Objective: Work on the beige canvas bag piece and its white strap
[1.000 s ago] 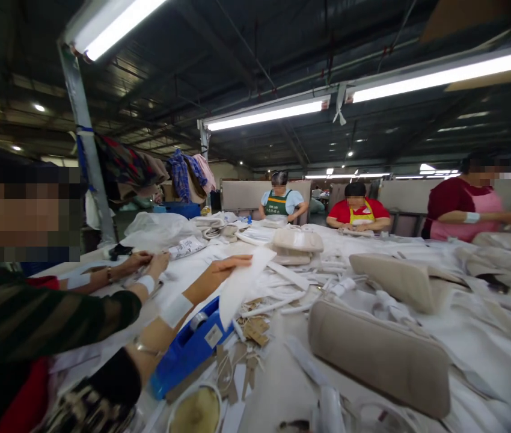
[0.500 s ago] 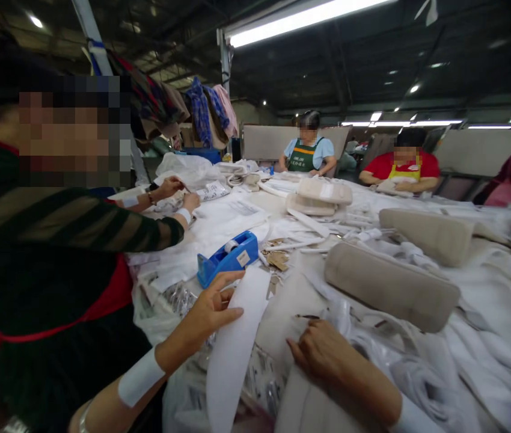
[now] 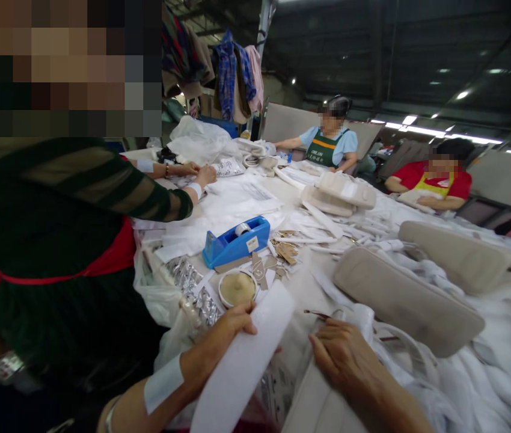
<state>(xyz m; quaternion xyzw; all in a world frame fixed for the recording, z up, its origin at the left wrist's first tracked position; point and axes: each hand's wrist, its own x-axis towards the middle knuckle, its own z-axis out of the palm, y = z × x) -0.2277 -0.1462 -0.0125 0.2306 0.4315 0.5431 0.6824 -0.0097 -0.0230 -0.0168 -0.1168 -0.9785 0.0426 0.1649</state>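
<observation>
Left hand (image 3: 213, 349) at the near tabletop edge, fingers pinched on a white strip (image 3: 241, 367): long, flat, uncreased, slanting down out of view. Right hand (image 3: 345, 355) lies loosely curled on beige fabric (image 3: 309, 397) just beside, gripping nothing. Strip not yet applied, judging by its free end.
</observation>
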